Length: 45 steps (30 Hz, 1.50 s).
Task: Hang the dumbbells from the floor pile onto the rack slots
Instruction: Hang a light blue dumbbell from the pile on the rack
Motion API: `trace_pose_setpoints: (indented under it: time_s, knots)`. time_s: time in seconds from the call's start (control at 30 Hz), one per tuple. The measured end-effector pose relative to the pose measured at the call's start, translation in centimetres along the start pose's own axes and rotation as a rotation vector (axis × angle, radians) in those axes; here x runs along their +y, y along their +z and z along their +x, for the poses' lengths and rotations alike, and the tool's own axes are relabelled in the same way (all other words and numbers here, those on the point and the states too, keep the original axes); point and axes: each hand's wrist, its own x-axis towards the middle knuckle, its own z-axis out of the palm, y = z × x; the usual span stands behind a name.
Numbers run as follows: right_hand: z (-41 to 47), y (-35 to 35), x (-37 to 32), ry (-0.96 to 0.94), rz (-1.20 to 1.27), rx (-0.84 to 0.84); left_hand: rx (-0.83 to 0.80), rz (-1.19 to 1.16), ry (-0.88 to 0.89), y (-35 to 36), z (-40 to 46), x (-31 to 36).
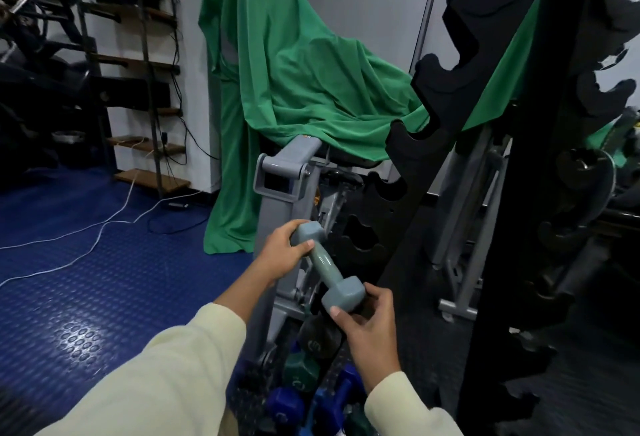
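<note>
A grey-blue dumbbell (323, 264) is held tilted in the air in front of the black rack (450, 96). My left hand (282, 254) grips its upper head. My right hand (367, 321) grips its lower head from below. The rack rises to the right, with scalloped slots along its slanted edges; the slots nearest the dumbbell hold nothing. Beneath my hands lies the floor pile (304, 387) of black, green and blue dumbbells, partly hidden by my sleeves.
A grey machine frame (277, 179) stands just behind the dumbbell, draped with a green cloth (294, 65). White and black cables (104, 231) trail over the blue studded floor at left. Dark shelving and equipment fill the far left.
</note>
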Motion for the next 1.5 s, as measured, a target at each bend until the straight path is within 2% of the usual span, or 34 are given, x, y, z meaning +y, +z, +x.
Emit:
trace_pose_setpoints:
  time_s: [0.23,0.4,0.47,0.57,0.63,0.7,0.93,1.1,1.3,1.4,1.5]
  knots:
    - [0.9,-0.5,1.9,0.026,-0.039,0.023,-0.059,0.017,-0.012,2.7,3.1,-1.9]
    - [1.0,-0.2,2.1,0.007,-0.097,0.02,0.004,-0.078,-0.032,2.9,2.9,-1.0]
    - [0.7,-0.7,2.1,-0.066,-0.2,0.021,0.052,-0.14,-0.028,3.3,1.9,-1.6]
    - [0.6,-2.1,2.4,-0.26,-0.407,-0.041,0.016,-0.223,0.001,4.0,-0.4,-2.8]
    - [0.8,-2.6,2.4,-0.332,-0.56,-0.176,0.013,-0.142,0.049,4.0,-0.8,-3.5]
    - [1.1,-2.8,2.2,-0.38,-0.666,-0.234,0.051,0.011,0.087,4.1,-0.4,-4.0]
    - [2.3,-1.4,1.9,-0.473,-0.522,-0.079,0.134,0.035,0.02,4.8,1.4,-4.5]
    - [2.7,1.2,0.9,-0.436,-0.441,0.006,0.033,0.126,-0.028,5.2,3.4,-3.0]
    - [1.4,0.0,3.2,-0.366,-0.403,0.124,-0.186,0.271,0.034,5.8,4.7,-1.0]
    - [1.5,-1.5,3.3,-0.409,-0.509,0.099,-0.242,0.399,0.082,6.5,5.4,-1.0]
    - [2.2,-2.2,2.4,-0.519,-0.738,0.011,-0.229,0.402,0.029,6.5,5.4,-1.9]
